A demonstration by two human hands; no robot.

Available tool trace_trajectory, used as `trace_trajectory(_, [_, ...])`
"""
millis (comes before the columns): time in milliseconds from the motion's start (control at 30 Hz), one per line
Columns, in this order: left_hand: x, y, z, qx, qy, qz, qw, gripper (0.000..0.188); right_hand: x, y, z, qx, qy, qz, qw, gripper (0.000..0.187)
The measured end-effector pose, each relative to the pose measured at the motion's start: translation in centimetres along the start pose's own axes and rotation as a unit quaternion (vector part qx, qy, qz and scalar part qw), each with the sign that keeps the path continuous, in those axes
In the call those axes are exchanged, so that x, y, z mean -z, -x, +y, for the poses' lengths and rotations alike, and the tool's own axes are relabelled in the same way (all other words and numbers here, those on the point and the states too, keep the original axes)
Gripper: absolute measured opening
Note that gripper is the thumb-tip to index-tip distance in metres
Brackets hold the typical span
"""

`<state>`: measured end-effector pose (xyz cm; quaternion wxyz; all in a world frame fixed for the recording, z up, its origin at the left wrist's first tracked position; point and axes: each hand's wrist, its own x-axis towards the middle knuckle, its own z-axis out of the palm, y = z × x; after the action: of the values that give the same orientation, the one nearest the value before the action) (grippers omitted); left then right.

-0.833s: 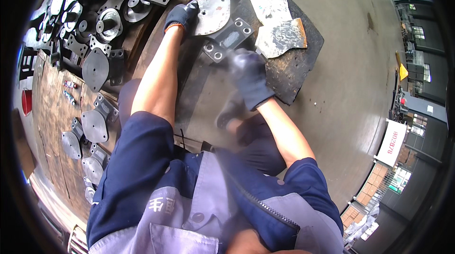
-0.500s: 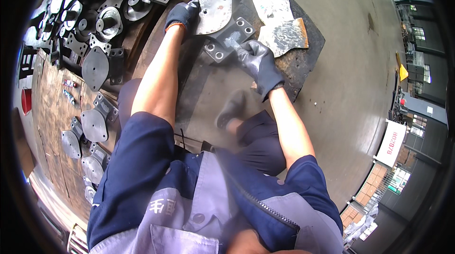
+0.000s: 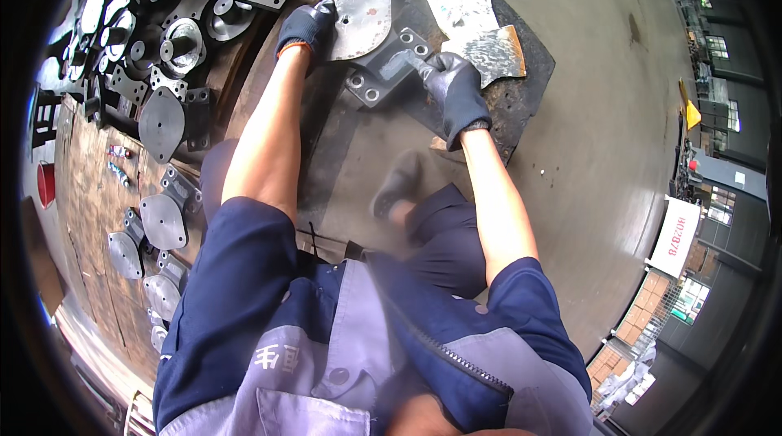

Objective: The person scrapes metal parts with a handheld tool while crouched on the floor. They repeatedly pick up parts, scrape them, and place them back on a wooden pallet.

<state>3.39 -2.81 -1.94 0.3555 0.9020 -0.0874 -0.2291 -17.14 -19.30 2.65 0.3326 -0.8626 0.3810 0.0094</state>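
A grey metal bracket is held out over the floor: a rounded plate [image 3: 362, 25] with a small centre hole, joined to a dark block [image 3: 389, 70] with several bolt holes. My left hand [image 3: 309, 23], in a dark glove, is closed on the plate's left edge. My right hand [image 3: 448, 78], also gloved, is curled, with fingertips at the block's face beside a pale grey patch. Whether something thin is pinched there I cannot make out. Under and beyond the right hand, two irregular sheet pieces [image 3: 452, 4] with a whitish, streaked surface lie on a dark plate [image 3: 529, 94].
Many similar metal parts [image 3: 181, 45] crowd the dark surface at the far left. On the wooden table [image 3: 90, 192] at my left lie more plate brackets [image 3: 163, 220] and two small tubes [image 3: 119, 171]. A red bucket [image 3: 46, 184] stands beyond it.
The right hand and its fingertips have shifted slightly up along the block's face. The left hand keeps its hold; the bracket has barely moved.
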Motion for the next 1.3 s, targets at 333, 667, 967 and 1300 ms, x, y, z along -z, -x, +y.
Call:
trace_trajectory(333, [-0.3,-0.3,-0.2,0.008,-0.026,0.009,1.000,0.059,-0.1,3.4,-1.1,0.277,0.125,0.172,0.937,0.006])
trace_trajectory(667, [-0.3,0.2,0.2,-0.001,-0.020,0.019,1.000,0.056,-2.6,3.4,0.8,0.353,0.529,0.202,0.745,0.017])
trace_trajectory(967, [0.1,0.5,0.4,0.009,-0.021,0.024,0.999,0.057,-1.8,6.2,-2.5,0.414,0.476,0.060,0.774,0.039])
trace_trajectory(1300, [-0.2,-0.1,0.0,-0.007,-0.014,-0.003,1.000,0.054,-3.0,7.7,-2.5,0.443,0.449,0.090,0.771,0.028])
